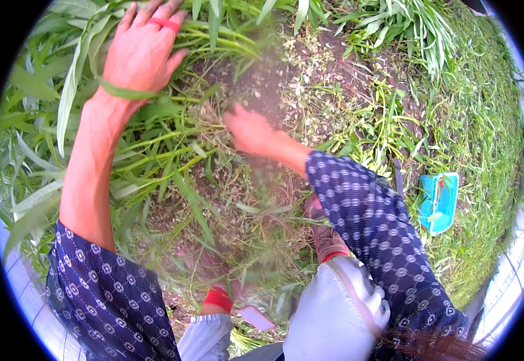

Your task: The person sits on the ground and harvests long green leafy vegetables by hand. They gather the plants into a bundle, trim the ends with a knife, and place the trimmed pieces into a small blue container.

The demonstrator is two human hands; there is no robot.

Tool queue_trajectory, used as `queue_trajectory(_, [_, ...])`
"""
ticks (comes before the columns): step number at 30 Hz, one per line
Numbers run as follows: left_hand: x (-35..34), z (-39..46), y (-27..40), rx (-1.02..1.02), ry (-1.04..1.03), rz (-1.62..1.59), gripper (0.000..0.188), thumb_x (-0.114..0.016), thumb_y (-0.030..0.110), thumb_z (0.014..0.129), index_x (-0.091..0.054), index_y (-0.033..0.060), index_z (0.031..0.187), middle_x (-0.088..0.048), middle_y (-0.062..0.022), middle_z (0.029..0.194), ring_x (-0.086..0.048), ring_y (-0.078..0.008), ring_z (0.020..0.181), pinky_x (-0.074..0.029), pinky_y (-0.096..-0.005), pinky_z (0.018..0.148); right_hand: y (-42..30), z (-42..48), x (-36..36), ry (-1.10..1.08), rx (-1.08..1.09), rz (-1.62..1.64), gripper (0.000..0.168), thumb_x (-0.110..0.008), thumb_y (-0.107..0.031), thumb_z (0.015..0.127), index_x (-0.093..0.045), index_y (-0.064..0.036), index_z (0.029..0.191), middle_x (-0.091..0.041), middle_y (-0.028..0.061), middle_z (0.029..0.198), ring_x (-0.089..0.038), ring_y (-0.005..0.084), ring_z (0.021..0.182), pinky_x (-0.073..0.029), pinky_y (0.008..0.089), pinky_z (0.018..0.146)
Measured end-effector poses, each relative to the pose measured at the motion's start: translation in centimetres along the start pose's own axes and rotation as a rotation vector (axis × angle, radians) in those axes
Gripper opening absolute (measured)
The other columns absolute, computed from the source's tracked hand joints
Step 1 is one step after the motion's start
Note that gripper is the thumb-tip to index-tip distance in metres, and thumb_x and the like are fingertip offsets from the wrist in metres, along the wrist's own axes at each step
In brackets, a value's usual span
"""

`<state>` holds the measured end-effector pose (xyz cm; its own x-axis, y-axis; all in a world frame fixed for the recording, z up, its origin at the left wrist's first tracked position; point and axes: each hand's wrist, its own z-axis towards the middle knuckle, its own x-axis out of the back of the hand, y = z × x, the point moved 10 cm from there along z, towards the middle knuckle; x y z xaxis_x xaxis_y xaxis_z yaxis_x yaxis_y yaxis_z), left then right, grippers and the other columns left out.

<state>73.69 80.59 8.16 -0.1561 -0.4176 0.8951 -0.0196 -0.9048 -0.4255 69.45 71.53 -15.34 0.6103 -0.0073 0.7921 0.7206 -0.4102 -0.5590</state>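
My left hand [142,58], with a red band around a finger, rests on leafy green stems [221,38] at the upper left. Its thumb is held apart from the fingers, and some fingertips reach the picture's top edge. A long narrow leaf [124,91] crosses its wrist. Blurred, my right hand [250,131] is low over the soil by the base of more green stems [171,135]. Its fingers look curled, but whether they hold anything is unclear. The stems point towards this hand, and their leaves spread left under my left forearm.
A turquoise plastic basket [446,205] stands on the grass at right. Beside it lies a dark flat strip [398,176]. Cut leafy plants [424,34] are heaped at upper right. Near my feet lie a pink-edged phone-like object [256,318] and my shoe [327,237].
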Motion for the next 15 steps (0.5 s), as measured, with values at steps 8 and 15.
queue_trajectory(8, [0.0,-0.6,0.0,-0.009,-0.002,-0.051,0.053,-0.072,0.018,0.079,-0.055,0.0012,0.126,-0.049,-0.0117,0.139,-0.041,-0.0296,0.134,-0.030,-0.0479,0.113,-0.3,-0.1,-1.6,-0.107,0.099,0.130,0.015,-0.059,-0.009,0.077,-0.063,-0.001,0.089,-0.065,0.0217,0.088,-0.068,0.0340,0.078,-0.056,0.0439,0.072])
queue_trajectory(15, [-0.6,0.2,-0.6,0.009,-0.016,-0.061,0.056,-0.072,0.018,0.079,-0.052,0.0010,0.128,-0.047,-0.0117,0.141,-0.040,-0.0304,0.135,-0.029,-0.0480,0.114,-3.6,-22.8,-3.7,-0.278,0.514,0.323,0.033,-0.065,-0.016,0.075,-0.060,0.005,0.100,-0.063,0.0244,0.103,-0.067,0.0351,0.083,-0.056,0.0443,0.072])
